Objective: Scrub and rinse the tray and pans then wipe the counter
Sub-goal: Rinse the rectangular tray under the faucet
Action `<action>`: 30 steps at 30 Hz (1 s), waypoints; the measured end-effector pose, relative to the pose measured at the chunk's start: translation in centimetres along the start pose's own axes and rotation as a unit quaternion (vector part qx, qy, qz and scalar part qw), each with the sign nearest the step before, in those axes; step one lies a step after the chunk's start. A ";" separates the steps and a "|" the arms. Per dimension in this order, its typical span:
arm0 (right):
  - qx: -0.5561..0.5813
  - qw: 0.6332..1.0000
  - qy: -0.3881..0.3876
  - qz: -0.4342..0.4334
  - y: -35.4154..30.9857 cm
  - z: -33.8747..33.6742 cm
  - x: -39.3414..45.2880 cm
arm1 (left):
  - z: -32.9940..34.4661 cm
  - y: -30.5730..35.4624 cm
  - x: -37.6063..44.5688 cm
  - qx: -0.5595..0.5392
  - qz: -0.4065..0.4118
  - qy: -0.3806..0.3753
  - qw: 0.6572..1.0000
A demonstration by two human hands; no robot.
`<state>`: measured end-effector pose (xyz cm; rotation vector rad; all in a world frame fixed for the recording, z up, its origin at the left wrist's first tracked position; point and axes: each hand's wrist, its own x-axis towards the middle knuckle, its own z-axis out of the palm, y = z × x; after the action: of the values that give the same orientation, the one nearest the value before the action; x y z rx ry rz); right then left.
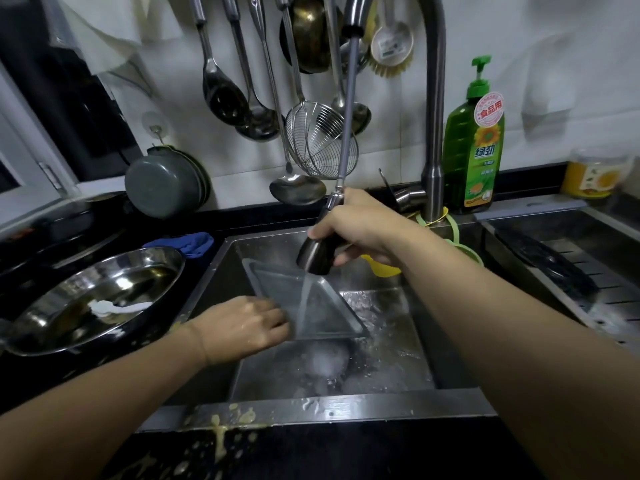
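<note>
Two hands share the rinse: the right hand [360, 230] has its grip clenched round the spray head [317, 252], the left hand [247, 327] grasps the near-left edge of the tray [329, 317], tilted in the sink [388, 407]. Sweep water corner to corner, draining downhill.

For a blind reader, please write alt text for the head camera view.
The right hand sprays water from a pull-out faucet head onto a grey tray that the left hand tilts in the sink. A steel pan sits left.
</note>
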<state>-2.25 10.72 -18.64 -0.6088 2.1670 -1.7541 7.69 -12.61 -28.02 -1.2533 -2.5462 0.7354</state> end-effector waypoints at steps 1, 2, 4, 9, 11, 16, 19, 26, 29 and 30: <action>0.007 1.000 0.000 -0.002 0.0 0.1 0.1 | 0.2 0.0 -0.1 0.002 0.003 0.011 1.000; 0.011 1.000 -0.001 -0.003 0.0 0.3 0.1 | 0.3 -0.1 -0.3 0.004 0.003 0.023 1.000; 0.016 1.000 -0.001 -0.006 0.0 0.5 0.1 | 0.5 -0.3 -0.3 0.002 0.002 0.050 0.999; 0.031 0.999 -0.006 -0.011 -0.3 1.1 0.0 | 1.4 -0.6 0.0 0.012 0.005 0.084 0.996; 0.036 0.999 -0.008 -0.012 -0.6 1.3 -0.2 | 1.4 -0.7 0.1 0.014 0.011 0.095 0.995; 0.044 0.999 -0.004 -0.012 -0.8 1.9 -0.2 | 0.9 -0.6 0.9 0.024 0.014 0.106 0.994; 0.035 0.999 0.003 -0.007 -0.6 1.4 -0.4 | 1.2 -0.8 1.0 -0.009 -0.003 0.091 0.996; 0.029 1.000 0.001 0.003 -0.6 0.8 -0.8 | 1.8 -0.4 1.2 0.031 0.022 0.084 0.996; 0.041 0.999 -0.004 -0.003 -1.1 1.5 -0.7 | 1.6 -0.3 1.7 0.046 0.032 0.083 0.995; 0.040 0.999 -0.003 -0.003 -1.2 1.6 -0.8 | 1.5 -0.5 1.8 0.040 0.026 0.093 0.995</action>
<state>-0.65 9.53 -17.81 -0.5997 2.0814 -1.8293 5.66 -12.01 -29.12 -1.3019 -2.3220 0.6896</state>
